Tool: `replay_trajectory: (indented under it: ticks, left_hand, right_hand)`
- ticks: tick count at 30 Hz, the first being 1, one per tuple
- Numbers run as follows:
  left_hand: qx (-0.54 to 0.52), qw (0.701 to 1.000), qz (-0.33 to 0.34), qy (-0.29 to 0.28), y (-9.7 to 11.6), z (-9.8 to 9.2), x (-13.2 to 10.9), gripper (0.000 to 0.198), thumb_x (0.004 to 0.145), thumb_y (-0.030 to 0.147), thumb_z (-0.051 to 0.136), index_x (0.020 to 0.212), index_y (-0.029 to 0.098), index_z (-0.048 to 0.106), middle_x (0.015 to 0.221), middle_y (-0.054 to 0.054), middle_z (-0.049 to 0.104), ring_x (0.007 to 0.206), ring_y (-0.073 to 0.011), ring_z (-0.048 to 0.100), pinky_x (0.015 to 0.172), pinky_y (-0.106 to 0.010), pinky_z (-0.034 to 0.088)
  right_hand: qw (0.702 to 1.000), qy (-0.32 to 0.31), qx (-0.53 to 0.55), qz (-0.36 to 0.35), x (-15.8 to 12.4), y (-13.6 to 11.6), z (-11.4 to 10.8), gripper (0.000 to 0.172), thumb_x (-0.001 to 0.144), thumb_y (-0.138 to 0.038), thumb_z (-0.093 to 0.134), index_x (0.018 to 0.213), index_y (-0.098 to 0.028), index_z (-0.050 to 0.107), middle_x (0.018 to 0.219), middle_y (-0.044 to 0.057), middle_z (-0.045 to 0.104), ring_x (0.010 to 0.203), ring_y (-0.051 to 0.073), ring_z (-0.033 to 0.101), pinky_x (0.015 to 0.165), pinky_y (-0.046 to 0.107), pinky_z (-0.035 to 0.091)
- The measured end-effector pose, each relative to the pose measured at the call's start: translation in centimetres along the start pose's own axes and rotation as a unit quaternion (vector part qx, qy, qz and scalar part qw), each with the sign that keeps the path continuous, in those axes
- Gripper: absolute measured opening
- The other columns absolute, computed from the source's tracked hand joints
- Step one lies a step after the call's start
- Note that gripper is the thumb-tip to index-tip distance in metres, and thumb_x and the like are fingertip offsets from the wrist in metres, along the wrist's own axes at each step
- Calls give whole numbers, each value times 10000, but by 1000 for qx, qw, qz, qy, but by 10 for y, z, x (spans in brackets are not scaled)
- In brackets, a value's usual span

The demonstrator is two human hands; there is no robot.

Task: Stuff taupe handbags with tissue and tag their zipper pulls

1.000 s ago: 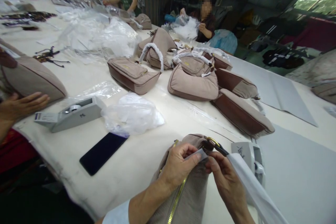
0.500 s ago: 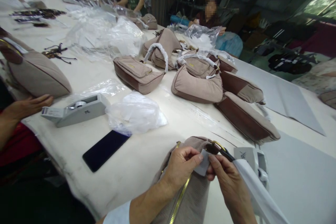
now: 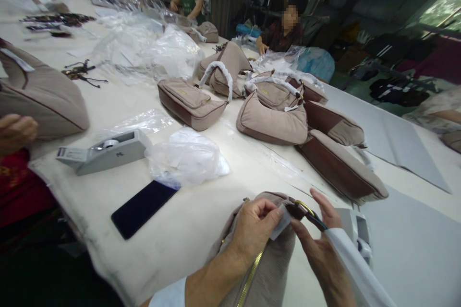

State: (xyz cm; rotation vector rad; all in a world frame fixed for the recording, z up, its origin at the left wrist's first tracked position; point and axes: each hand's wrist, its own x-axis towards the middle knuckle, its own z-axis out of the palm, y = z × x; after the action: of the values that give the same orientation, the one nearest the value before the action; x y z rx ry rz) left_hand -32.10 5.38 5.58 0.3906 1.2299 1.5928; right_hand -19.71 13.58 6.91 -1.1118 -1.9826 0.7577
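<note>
A taupe corduroy handbag (image 3: 275,254) with a gold zipper lies at the table's front, under both hands. My left hand (image 3: 254,225) is closed, pinching a small whitish translucent sheet (image 3: 281,224) against the bag near the strap end. My right hand (image 3: 322,244) is open around the dark strap (image 3: 316,221) beside the gold ring (image 3: 304,206). Its thumb tip is by the sheet's edge, and its fingers are spread on the strap's far side. White wrapping (image 3: 355,259) covers the strap further down, in front of my right wrist.
A grey tape dispenser (image 3: 362,232) stands behind my right hand, another tape dispenser (image 3: 115,153) at left. Near that one are a dark phone (image 3: 144,207) and a crumpled plastic bag (image 3: 187,156). Several finished handbags (image 3: 272,120) sit mid-table. A co-worker's hand (image 3: 16,132) is at far left.
My right hand's fingers have opened away from the sheet and spread past the strap. My left hand still pinches the sheet. At far left, the co-worker's hand has drawn back, and the bag there has shifted.
</note>
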Motion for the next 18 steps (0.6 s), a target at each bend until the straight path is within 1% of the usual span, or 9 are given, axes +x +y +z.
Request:
replay_trajectory:
  ticks: [2, 3, 4, 5, 8, 10, 13, 15, 18]
  left_hand:
    - [-2, 1000, 9, 0, -5, 1, 3, 293, 750, 419, 646, 706, 140, 566, 595, 6, 570, 517, -84, 473, 490, -188, 367]
    - [-4, 1000, 12, 2, -7, 1, 5, 286, 757, 415, 636, 713, 141, 562, 598, 11, 563, 521, -83, 468, 492, -186, 365]
    - [-4, 1000, 13, 3, -8, 2, 6, 279, 763, 409, 625, 714, 144, 556, 595, 17, 552, 519, -80, 459, 491, -183, 362]
    - [-2, 1000, 14, 2, -7, 2, 8, 271, 766, 401, 618, 708, 145, 550, 589, 23, 542, 514, -77, 448, 487, -181, 356]
    - [13, 1000, 28, -6, 0, 1, 8, 244, 765, 374, 612, 697, 148, 547, 584, 31, 524, 509, -72, 437, 480, -172, 357]
    - [11, 999, 32, -20, 6, -2, 5, 237, 764, 372, 609, 718, 146, 554, 604, 26, 533, 524, -80, 462, 503, -180, 395]
    - [-9, 998, 22, -55, 10, -10, -6, 255, 767, 391, 601, 756, 140, 555, 637, 8, 557, 550, -100, 510, 550, -219, 455]
    - [1, 997, 23, -67, 10, -15, -14, 258, 777, 396, 598, 764, 142, 554, 656, 0, 573, 569, -107, 531, 571, -226, 463]
    - [45, 997, 40, -50, 12, -18, -23, 241, 800, 393, 577, 763, 157, 549, 674, 0, 589, 587, -115, 555, 575, -219, 453]
  right_hand:
    - [991, -120, 51, -29, 12, 12, 5, 542, 772, -541, 569, 1182, -187, 553, 1260, 120, 559, 1149, 276, 521, 972, 417, 411]
    - [985, -153, 76, -23, 16, 15, 10, 474, 816, -536, 511, 1125, -186, 593, 1193, 114, 605, 1101, 266, 556, 940, 405, 434]
    - [984, -152, 93, -10, 17, 16, 17, 440, 844, -533, 468, 1047, -178, 629, 1097, 111, 651, 1030, 259, 594, 895, 397, 458]
    - [988, -114, 104, 8, 15, 14, 24, 440, 860, -536, 440, 973, -165, 648, 1001, 109, 679, 958, 254, 619, 852, 392, 474]
    - [988, 96, 89, 88, -3, -3, 48, 466, 905, -520, 370, 890, -137, 636, 833, 87, 681, 781, 218, 632, 725, 345, 487]
    - [976, 170, 37, 129, -19, -19, 59, 468, 920, -511, 346, 854, -139, 622, 747, 60, 651, 676, 184, 602, 632, 296, 465]
    - [970, 189, -1, 155, -41, -37, 66, 481, 920, -523, 334, 828, -144, 616, 686, 42, 616, 619, 168, 564, 570, 270, 431]
    - [971, 177, 26, 157, -50, -39, 65, 485, 918, -524, 332, 895, -136, 621, 743, 60, 636, 674, 182, 583, 605, 282, 444]
    - [982, 144, 36, 113, -56, -35, 52, 478, 893, -533, 382, 1000, -124, 604, 858, 89, 651, 797, 216, 603, 690, 315, 460]
